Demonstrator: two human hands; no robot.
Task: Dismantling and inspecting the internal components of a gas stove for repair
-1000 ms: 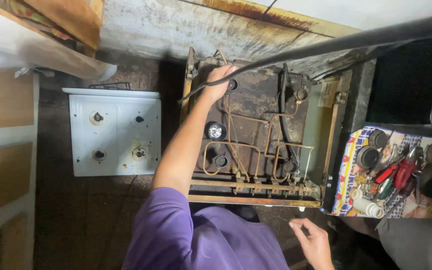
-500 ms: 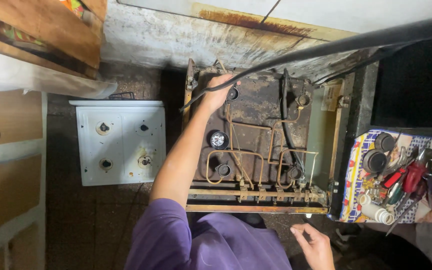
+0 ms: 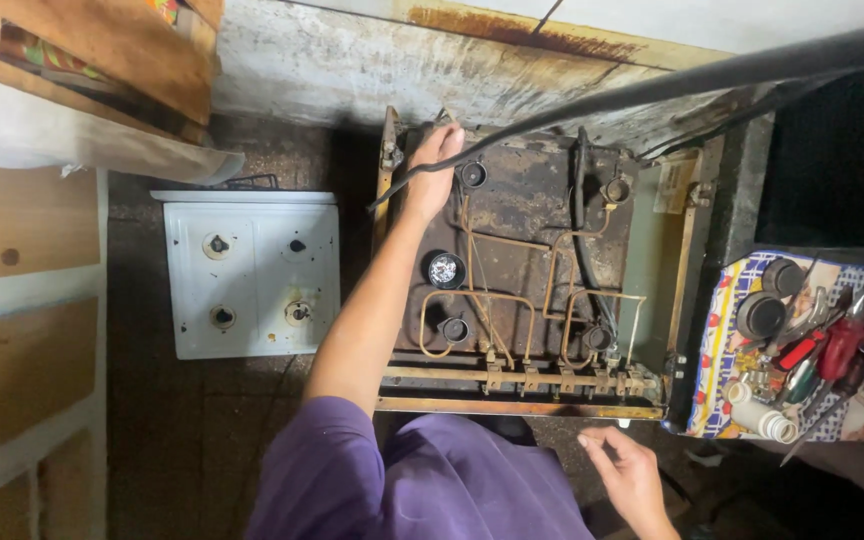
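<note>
- I am reaching my left hand [image 3: 434, 168] out across the opened stove body [image 3: 522, 270], my arm stretched straight from its purple sleeve [image 3: 322, 470].
- My left fingers [image 3: 444, 140] are lying curled over the far left corner of the stove's rusty frame, pressing on the metal there; I cannot tell whether they are actually clasping the edge or only resting on it.
- A dark hose [image 3: 652, 85] is running slantwise from the upper right down to my left hand, its thin end passing just under my knuckles.
- My right hand [image 3: 627, 475] is hanging near the front rail [image 3: 522, 408] of the stove, close to its right end, fingers loosely spread and half open, holding nothing and touching nothing that I can see.
- The stove is sitting on the floor against the stained wall, with its copper gas pipes [image 3: 497, 300] and burner cups [image 3: 447, 270] lying bare.
- The white stove top [image 3: 252, 270], with four burner holes, is lying flat on the floor, just to the left of the stove and apart from my arm.
- To the right, a patterned tray [image 3: 717, 350] is holding black burner caps, red-handled tools and white rolls of tape, well apart from both my hands.
- Wooden boards [image 3: 22, 220] are standing at the far left.
</note>
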